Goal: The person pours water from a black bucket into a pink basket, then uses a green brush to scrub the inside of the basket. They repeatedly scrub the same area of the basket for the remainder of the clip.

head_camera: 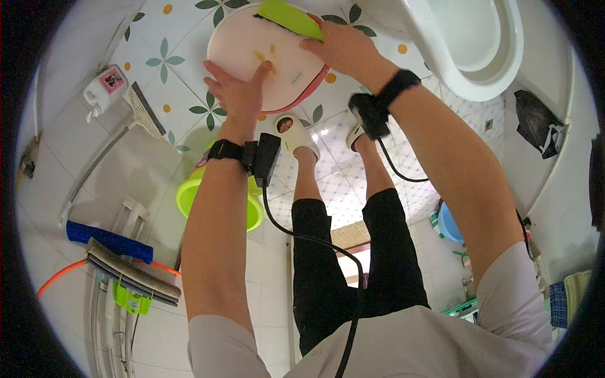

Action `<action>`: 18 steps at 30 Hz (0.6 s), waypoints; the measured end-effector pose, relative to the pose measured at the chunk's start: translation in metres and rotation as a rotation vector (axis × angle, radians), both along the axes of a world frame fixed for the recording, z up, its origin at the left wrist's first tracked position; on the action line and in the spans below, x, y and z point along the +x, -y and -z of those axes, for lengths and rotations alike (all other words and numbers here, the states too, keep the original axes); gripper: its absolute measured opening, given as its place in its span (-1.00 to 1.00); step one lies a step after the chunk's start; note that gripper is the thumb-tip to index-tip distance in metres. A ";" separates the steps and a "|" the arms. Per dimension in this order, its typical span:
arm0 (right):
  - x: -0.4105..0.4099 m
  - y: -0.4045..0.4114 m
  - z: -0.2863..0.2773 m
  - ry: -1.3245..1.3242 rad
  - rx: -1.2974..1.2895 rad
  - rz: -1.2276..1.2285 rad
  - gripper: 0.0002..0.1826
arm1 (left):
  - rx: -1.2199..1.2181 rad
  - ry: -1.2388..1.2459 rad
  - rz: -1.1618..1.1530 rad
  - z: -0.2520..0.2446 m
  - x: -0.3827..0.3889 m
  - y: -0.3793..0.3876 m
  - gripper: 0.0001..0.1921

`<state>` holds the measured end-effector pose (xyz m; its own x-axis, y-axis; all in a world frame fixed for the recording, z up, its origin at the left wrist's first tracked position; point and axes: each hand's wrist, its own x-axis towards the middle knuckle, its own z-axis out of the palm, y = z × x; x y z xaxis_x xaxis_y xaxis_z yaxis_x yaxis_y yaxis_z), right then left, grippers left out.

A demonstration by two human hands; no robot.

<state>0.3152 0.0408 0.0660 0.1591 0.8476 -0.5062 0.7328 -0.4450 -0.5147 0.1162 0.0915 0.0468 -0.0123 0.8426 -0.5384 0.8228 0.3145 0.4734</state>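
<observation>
A round pink plastic container (pixel 288 71) is tilted before me, its flat pale face up and a darker pink side showing at lower right. I cannot tell whether that face is its base or a lid. Yellowish-brown stains mark the middle. My left hand (pixel 238 90) grips it at the left, thumb on the face near the stains and fingers at the edge. A bright green brush (pixel 290 19), dark bristles showing at its left end, is in my right hand (pixel 345 52) over the upper right of the face. The frame's top edge cuts off part of the brush.
A white toilet (pixel 468 85) stands at upper right. On the left are a white bottle (pixel 105 90), a squeegee (pixel 144 111) and several mops (pixel 132 274). A lime-green bucket (pixel 255 210) sits below my left wrist. Black cables (pixel 312 238) run from both wrist devices.
</observation>
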 end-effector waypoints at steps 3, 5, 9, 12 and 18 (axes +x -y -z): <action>-0.008 0.033 -0.011 -0.002 -0.006 0.084 -0.55 | 0.061 0.132 0.055 0.007 -0.017 0.002 0.12; -0.022 0.055 -0.033 0.025 -0.167 -0.034 -0.58 | 0.126 0.203 0.096 0.012 -0.032 0.003 0.08; -0.043 0.061 -0.037 0.096 -0.169 -0.159 -0.73 | 0.227 0.339 0.111 0.021 -0.032 0.007 0.03; -0.046 0.027 -0.012 0.180 0.086 -0.183 -0.66 | 0.272 0.322 0.146 0.028 -0.028 0.008 0.02; -0.077 0.075 -0.031 0.160 -0.059 -0.348 -0.64 | 0.288 0.303 0.124 0.047 -0.044 0.008 -0.04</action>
<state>0.2378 -0.0346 0.0973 -0.0519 0.8348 -0.5481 0.9141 -0.1814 -0.3627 0.0718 0.0832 -0.0004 0.2212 0.9440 -0.2449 0.6567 0.0415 0.7530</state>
